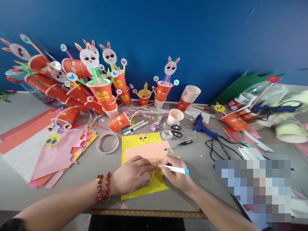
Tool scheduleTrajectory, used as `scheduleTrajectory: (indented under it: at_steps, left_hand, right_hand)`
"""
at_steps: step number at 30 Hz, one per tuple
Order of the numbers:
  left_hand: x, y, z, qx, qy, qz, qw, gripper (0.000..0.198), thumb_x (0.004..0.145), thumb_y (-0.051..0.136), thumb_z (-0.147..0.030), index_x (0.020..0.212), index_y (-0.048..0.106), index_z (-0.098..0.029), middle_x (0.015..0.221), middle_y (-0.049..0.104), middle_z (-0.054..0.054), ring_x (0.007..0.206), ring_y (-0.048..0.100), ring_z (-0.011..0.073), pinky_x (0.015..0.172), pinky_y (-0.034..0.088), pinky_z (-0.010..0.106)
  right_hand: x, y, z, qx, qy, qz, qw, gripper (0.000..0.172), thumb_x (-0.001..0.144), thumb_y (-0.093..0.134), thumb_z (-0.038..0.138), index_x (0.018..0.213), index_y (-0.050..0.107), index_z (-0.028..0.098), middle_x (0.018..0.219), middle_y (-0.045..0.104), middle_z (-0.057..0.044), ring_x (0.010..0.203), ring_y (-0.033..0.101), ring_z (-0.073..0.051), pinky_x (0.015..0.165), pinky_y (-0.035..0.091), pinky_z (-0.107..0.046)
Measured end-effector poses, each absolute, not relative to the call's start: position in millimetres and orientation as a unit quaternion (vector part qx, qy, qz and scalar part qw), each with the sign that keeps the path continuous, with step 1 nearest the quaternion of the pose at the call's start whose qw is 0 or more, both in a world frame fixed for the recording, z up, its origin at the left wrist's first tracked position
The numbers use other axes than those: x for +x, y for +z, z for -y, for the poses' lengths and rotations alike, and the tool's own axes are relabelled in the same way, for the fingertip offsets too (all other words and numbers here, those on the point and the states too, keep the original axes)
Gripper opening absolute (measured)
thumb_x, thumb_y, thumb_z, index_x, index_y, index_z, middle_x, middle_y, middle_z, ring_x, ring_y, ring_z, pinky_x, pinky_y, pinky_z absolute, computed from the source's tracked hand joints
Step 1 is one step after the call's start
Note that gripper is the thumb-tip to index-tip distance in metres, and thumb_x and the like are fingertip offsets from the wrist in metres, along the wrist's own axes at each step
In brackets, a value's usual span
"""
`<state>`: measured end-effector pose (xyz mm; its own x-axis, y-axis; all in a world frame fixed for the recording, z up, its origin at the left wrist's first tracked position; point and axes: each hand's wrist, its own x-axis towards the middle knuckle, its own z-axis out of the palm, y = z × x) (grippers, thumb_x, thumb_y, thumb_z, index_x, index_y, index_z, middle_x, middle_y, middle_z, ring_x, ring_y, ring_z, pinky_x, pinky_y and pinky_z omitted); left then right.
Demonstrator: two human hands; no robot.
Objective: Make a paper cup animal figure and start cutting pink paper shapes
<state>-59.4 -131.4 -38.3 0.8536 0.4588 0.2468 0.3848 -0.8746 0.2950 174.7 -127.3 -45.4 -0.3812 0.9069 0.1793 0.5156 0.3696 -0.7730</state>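
My right hand (pixel 176 176) grips a white marker (pixel 175 169) with a light-blue end, its tip at small drawn marks on a piece of paper. My left hand (pixel 134 175) lies flat, fingers stretched out, pressing that paper beside the tip; a bit of blue shows by its fingers, too small to name. Beneath both hands is a yellow sheet (pixel 134 193), with a peach paper strip (pixel 141 150) across it. A yellow round face cutout (pixel 143 138) lies at the sheet's top edge. A black pen (pixel 178 145) rests just beyond my right hand.
Rabbit-faced red paper cups (pixel 102 93) crowd the back left. Coloured paper (pixel 55 150) lies left, near a tape roll (pixel 107 143). Scissors (pixel 176 131), a white cup (pixel 175 117) and a blue glue gun (pixel 203 126) with a black cord stand beyond my hands. A bottle (pixel 250 93) leans right.
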Motion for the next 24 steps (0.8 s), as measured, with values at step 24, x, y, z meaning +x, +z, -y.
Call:
scheduleTrajectory:
  at_steps: [24]
  left_hand:
    - [-61.1, -42.9, 132.2, 0.954, 0.16, -0.22, 0.126, 0.018, 0.096, 0.052, -0.035, 0.1, 0.062, -0.02, 0.131, 0.063, 0.006, 0.118, 0.054, 0.0216, 0.101, 0.04, 0.038]
  right_hand:
    - [175.0, -44.6, 128.8, -0.442, 0.34, 0.759, 0.334, 0.018, 0.076, 0.048, 0.014, 0.061, 0.043, 0.023, 0.053, 0.049, 0.004, 0.049, 0.044, -0.012, 0.05, 0.032, -0.025]
